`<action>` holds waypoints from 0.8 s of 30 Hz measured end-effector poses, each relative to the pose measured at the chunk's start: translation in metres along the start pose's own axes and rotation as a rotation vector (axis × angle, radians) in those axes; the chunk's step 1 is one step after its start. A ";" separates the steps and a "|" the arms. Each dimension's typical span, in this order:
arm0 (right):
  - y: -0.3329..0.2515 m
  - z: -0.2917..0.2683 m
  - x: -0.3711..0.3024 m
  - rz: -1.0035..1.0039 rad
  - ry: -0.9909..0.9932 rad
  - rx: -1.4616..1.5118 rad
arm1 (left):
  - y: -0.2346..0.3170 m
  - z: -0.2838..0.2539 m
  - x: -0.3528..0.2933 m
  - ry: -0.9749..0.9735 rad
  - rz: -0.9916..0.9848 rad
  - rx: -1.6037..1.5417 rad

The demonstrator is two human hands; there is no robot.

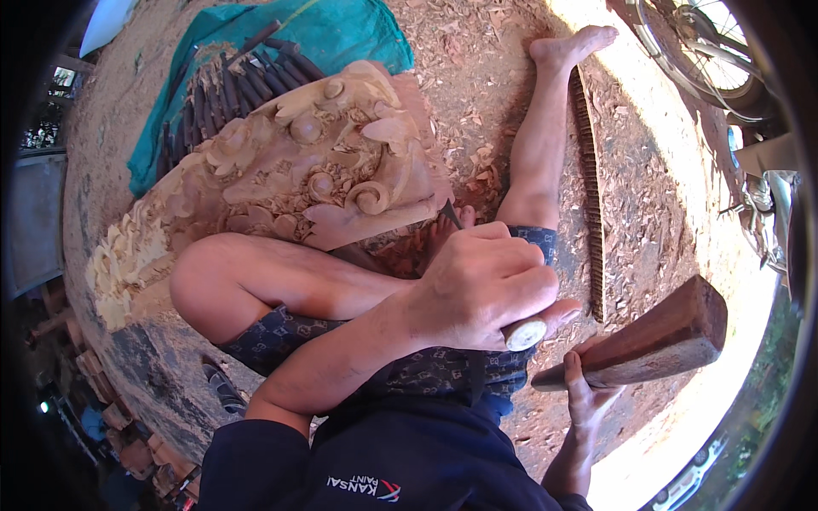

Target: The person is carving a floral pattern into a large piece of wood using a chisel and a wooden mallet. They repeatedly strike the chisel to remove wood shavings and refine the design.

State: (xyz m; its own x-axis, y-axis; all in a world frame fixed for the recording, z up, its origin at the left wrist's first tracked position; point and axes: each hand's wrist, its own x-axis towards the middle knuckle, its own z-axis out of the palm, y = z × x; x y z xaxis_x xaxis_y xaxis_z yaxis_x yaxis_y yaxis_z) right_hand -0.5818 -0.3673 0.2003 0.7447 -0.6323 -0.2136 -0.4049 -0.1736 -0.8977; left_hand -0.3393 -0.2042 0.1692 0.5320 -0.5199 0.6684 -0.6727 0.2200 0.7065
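My left hand is closed around a carving chisel. The butt of its handle pokes out below my fist, and its dark blade tip points up beside the right edge of a carved wooden panel. Deep scrolls and leaf shapes cover the panel, with shavings caught in the hollows. Off to the right, my right hand grips a heavy wooden mallet by its narrow end, its thick reddish-brown head tilted up and to the right. The mallet is well apart from the chisel.
Several dark-handled tools lie on a teal sheet beyond the panel. My bent left leg lies by the panel; my right leg stretches forward. A long ridged strip lies beside it. A wheel stands far right. Wood chips litter the ground.
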 end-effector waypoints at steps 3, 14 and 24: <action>0.017 0.007 0.011 0.177 0.014 0.002 | -0.004 -0.043 0.026 0.255 -0.370 -0.266; 0.071 0.052 0.048 0.172 -0.231 -0.280 | -0.041 -0.067 0.030 0.301 -0.415 -0.429; 0.081 0.048 0.048 0.143 -0.226 -0.253 | -0.041 -0.071 0.026 0.194 -0.395 -0.328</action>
State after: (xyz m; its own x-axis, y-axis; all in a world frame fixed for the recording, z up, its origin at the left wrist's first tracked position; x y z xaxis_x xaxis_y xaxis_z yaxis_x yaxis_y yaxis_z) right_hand -0.5534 -0.3750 0.0986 0.7578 -0.4860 -0.4353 -0.6110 -0.2947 -0.7347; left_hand -0.2613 -0.1682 0.1744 0.8174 -0.4600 0.3467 -0.2238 0.3010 0.9270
